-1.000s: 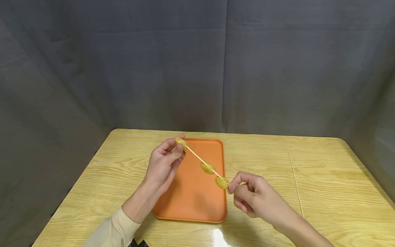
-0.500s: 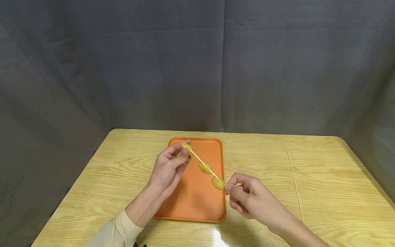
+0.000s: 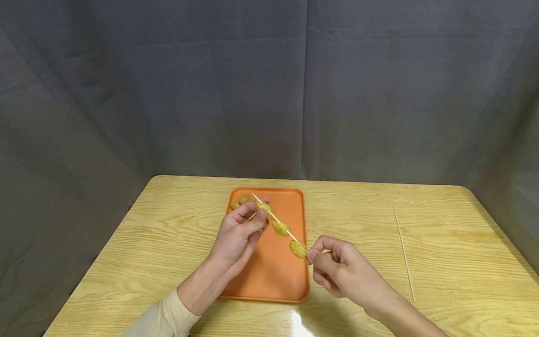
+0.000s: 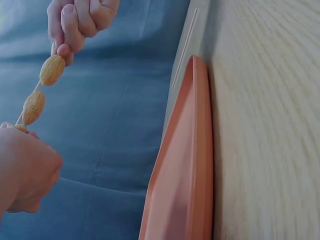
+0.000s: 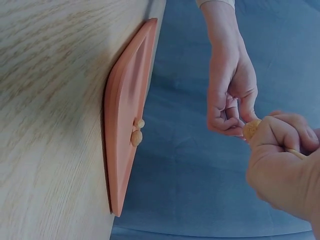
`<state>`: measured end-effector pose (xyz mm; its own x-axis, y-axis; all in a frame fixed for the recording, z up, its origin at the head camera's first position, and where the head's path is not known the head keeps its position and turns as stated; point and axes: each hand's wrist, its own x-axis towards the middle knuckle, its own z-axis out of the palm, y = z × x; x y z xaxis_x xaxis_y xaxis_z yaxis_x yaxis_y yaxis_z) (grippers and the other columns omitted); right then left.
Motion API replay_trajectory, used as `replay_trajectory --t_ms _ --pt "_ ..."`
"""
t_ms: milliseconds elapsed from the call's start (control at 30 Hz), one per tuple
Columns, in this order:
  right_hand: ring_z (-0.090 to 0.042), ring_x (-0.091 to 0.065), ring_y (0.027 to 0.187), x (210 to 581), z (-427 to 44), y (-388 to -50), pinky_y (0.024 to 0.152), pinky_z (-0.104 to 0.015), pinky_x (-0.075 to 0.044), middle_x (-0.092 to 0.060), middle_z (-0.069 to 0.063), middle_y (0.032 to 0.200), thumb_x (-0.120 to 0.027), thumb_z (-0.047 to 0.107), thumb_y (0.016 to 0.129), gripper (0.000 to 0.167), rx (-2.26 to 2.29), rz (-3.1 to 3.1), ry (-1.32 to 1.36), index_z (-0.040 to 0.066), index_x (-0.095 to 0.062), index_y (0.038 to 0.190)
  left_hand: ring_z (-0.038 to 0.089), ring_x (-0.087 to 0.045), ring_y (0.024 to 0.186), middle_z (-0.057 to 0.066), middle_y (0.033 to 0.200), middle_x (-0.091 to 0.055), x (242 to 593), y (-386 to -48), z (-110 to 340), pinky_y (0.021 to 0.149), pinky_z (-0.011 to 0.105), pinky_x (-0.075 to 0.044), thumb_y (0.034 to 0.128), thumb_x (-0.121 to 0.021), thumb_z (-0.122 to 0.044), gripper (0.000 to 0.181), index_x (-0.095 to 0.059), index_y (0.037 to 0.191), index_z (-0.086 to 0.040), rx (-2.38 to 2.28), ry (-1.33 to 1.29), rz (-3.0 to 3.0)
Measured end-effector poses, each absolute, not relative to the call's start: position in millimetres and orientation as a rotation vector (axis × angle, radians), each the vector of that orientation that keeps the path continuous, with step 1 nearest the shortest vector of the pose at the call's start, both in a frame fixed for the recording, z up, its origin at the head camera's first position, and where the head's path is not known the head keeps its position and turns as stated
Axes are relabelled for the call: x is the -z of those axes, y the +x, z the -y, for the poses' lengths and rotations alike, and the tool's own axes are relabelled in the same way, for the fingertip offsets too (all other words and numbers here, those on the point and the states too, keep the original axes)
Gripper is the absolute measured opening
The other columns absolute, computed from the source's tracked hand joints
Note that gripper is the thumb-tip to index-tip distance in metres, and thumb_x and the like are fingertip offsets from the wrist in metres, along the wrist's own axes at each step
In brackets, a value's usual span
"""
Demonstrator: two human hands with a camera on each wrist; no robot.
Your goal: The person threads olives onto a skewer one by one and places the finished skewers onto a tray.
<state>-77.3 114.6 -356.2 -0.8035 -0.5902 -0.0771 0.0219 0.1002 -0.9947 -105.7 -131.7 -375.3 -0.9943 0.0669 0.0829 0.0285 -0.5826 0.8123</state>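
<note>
The rounded-corner, wood-grain surface (image 3: 139, 262) carries an orange tray (image 3: 282, 281) and, at the tray's three o'clock in the head view, a thin skewer (image 3: 404, 255), well apart.

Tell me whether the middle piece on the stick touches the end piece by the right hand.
Apart: the left wrist view shows bare stick between the middle piece and the end piece by the right hand.

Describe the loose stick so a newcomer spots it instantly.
In the head view, find the wooden table, then the orange tray. Right of that lies a thin pale stick. Unlike the held skewer, threaded with yellowish pieces, it is bare.
</note>
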Motion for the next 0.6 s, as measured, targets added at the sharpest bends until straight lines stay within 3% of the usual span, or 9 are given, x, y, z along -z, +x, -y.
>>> replay_trajectory --t_ms 433,600 --pt "-0.011 -0.028 0.047 358.7 -112.9 -80.3 0.041 -0.020 -0.022 -0.047 -0.006 0.060 -0.050 0.009 0.104 0.013 1.741 -1.980 -0.494 -0.003 -0.056 0.102 0.016 -0.057 0.098 0.020 0.145 -0.044 383.4 -112.4 129.8 0.092 0.028 -0.049 0.0992 -0.066 -0.007 0.005 -0.068 0.103 -0.006 -2.727 0.198 -1.470" --pt "-0.011 -0.029 0.046 361.2 -113.3 -84.1 0.041 -0.020 -0.023 -0.048 -0.008 0.061 -0.049 0.008 0.103 0.014 1.765 -1.960 -0.467 -0.004 -0.056 0.103 0.016 -0.057 0.104 0.018 0.144 -0.046 387.8 -116.1 132.8 0.099 0.030 -0.048 0.0995 -0.067 -0.009 0.008 -0.068 0.107 -0.007 -2.699 0.207 -1.519"
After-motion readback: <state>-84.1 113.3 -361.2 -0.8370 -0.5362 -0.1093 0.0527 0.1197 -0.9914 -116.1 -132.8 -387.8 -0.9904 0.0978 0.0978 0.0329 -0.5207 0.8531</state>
